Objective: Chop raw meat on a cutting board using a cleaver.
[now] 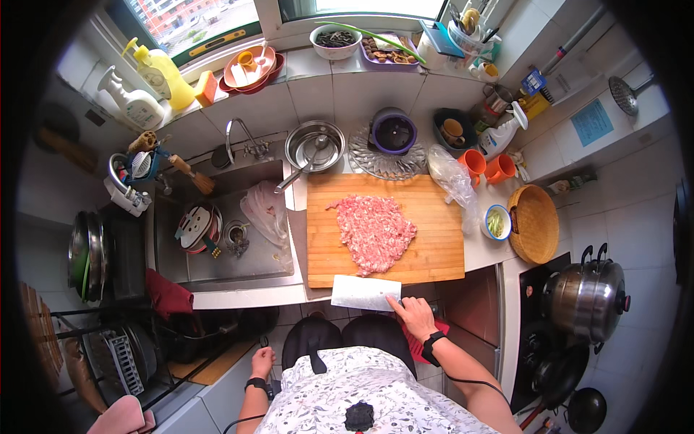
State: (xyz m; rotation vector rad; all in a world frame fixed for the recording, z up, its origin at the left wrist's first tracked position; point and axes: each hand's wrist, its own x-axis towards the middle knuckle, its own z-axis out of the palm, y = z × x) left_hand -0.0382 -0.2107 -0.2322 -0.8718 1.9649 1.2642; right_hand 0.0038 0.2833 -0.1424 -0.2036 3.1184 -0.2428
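Observation:
My right hand [416, 319] grips a cleaver, its handle hidden in the fist and the index finger laid along the broad blade [364, 293]. The blade lies level at the near edge of a wooden cutting board [440, 255]. Minced pink meat [374, 233] is spread in a flat, uneven patch over the middle of the board. Down at my left side, by the cabinet, hangs my left hand [263, 361]. Its fingers are curled in and I see nothing in them.
Left of the board is a steel sink [209, 274] holding dishes and a plastic bag [264, 209]. Behind it stands a steel pot [314, 145] with a ladle. To the right are a small bowl [495, 222], a woven basket [534, 223] and a stove with a steamer pot [585, 301].

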